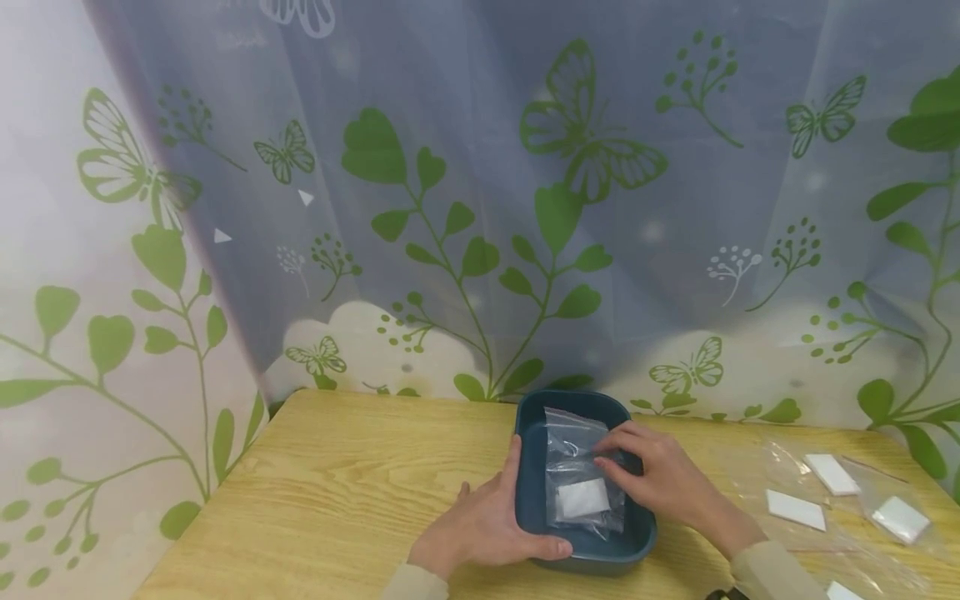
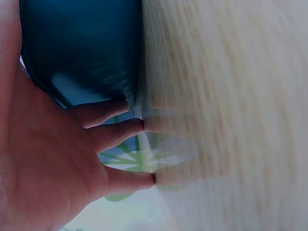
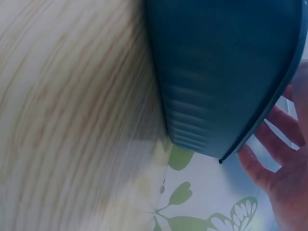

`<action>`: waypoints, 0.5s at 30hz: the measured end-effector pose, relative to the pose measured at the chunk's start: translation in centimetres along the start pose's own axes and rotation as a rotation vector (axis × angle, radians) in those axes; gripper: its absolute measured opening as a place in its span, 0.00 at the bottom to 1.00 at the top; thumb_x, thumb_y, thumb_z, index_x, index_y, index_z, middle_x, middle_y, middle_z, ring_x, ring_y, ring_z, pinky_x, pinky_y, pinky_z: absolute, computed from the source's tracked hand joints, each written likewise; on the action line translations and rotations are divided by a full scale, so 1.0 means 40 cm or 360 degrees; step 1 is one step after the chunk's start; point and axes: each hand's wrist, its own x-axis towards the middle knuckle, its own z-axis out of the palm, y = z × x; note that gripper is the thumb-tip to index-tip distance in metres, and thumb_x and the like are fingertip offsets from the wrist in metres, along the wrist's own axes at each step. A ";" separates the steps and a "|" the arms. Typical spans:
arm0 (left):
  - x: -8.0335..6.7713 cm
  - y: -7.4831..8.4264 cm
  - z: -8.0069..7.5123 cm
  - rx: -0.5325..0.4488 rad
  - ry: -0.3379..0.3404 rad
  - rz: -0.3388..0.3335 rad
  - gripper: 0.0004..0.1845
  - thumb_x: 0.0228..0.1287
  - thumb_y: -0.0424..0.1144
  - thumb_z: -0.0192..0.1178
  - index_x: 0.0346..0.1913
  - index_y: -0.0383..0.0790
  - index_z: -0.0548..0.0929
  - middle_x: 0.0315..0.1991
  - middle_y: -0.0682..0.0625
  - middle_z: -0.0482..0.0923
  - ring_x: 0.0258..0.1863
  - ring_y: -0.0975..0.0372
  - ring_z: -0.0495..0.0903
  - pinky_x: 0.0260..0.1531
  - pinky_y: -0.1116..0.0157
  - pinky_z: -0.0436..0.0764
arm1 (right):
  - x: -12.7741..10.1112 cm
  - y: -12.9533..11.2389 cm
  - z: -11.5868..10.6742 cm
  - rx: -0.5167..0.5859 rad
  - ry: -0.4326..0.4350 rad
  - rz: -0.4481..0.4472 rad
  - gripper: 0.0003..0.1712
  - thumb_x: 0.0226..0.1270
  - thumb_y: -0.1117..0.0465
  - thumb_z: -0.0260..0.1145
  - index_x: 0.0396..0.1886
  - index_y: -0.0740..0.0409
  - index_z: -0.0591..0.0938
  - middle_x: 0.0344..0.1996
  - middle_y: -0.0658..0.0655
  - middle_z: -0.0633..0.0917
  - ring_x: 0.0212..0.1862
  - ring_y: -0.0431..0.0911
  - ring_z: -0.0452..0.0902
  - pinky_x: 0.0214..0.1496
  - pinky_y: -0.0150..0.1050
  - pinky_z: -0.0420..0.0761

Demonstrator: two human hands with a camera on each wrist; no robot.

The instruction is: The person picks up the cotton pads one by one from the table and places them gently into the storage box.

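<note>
A dark teal tray sits on the wooden table near its front edge. Clear plastic bags lie inside it, and one holds a white pad. My left hand rests against the tray's left wall with the thumb along the front corner. In the left wrist view the left hand has straight fingers touching the table beside the tray. My right hand reaches over the right rim, fingers laid on the bags. The right wrist view shows the tray's outer wall and the right hand with spread fingers above the rim.
More clear bags with white pads lie on the table's right side. A curtain printed with green leaves and butterflies hangs close behind the table. The table's left corner is rounded.
</note>
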 end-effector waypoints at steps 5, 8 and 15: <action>-0.004 0.003 0.002 0.0016 0.0029 0.0019 0.77 0.43 0.78 0.69 0.83 0.52 0.28 0.78 0.42 0.65 0.74 0.45 0.69 0.72 0.29 0.55 | -0.007 -0.005 -0.013 -0.0182 -0.0018 0.0079 0.19 0.48 0.67 0.82 0.41 0.49 0.88 0.42 0.46 0.87 0.42 0.43 0.85 0.44 0.34 0.83; -0.004 0.002 0.002 0.0021 0.0037 0.0022 0.77 0.43 0.78 0.69 0.83 0.52 0.28 0.77 0.42 0.65 0.74 0.45 0.69 0.72 0.29 0.55 | -0.015 -0.003 -0.024 -0.0258 -0.0033 0.0132 0.20 0.49 0.65 0.82 0.42 0.47 0.88 0.44 0.47 0.87 0.46 0.44 0.86 0.48 0.34 0.83; -0.004 0.001 0.004 0.0021 0.0040 0.0022 0.77 0.43 0.78 0.70 0.83 0.52 0.29 0.77 0.42 0.66 0.74 0.45 0.70 0.72 0.29 0.55 | -0.038 0.000 -0.058 -0.0346 -0.0048 0.0225 0.24 0.49 0.61 0.83 0.49 0.47 0.89 0.51 0.51 0.88 0.53 0.50 0.86 0.57 0.32 0.80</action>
